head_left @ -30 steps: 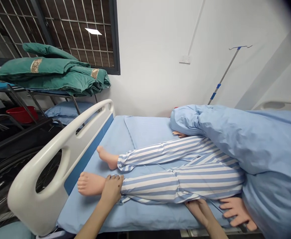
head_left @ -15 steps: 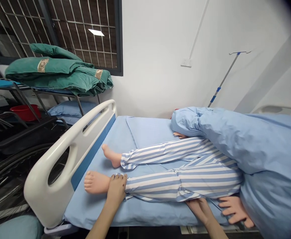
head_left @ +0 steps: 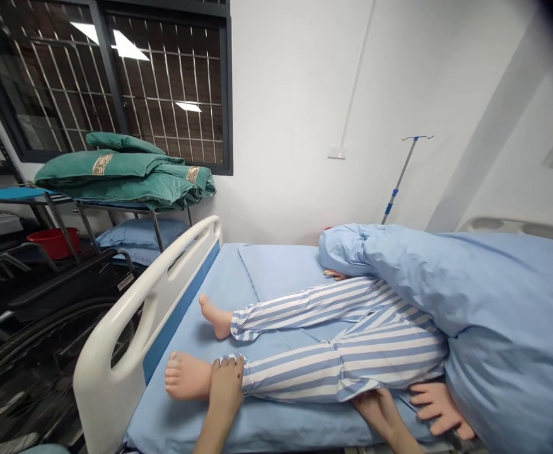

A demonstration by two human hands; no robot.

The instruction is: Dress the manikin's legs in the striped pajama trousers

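Observation:
A care-training manikin lies on the bed in blue-and-white striped trousers (head_left: 299,375), its legs stretched toward the footboard. My left hand (head_left: 227,386) is wrapped over the ankle of the near leg, just behind the bare near foot (head_left: 187,376). Under the same leg, around the knee or lower thigh, my right hand (head_left: 375,407) holds from below, its fingertips hidden by the trouser cloth. The far foot (head_left: 215,317) rests on the sheet. Close to my right wrist lies the manikin's near hand (head_left: 439,407). A blue quilt (head_left: 503,302) covers its upper body.
The white footboard (head_left: 110,353) stands at the left of the blue-sheeted bed (head_left: 276,261). Beyond it are a wheelchair (head_left: 44,328), a red basin (head_left: 56,243) and folded green quilts (head_left: 129,180) on a stand. An IV pole (head_left: 399,180) rises behind the bed.
The view has tilted upward, so the bed appears lower in the picture. Both hands keep their places on the near leg, which shows no clear movement.

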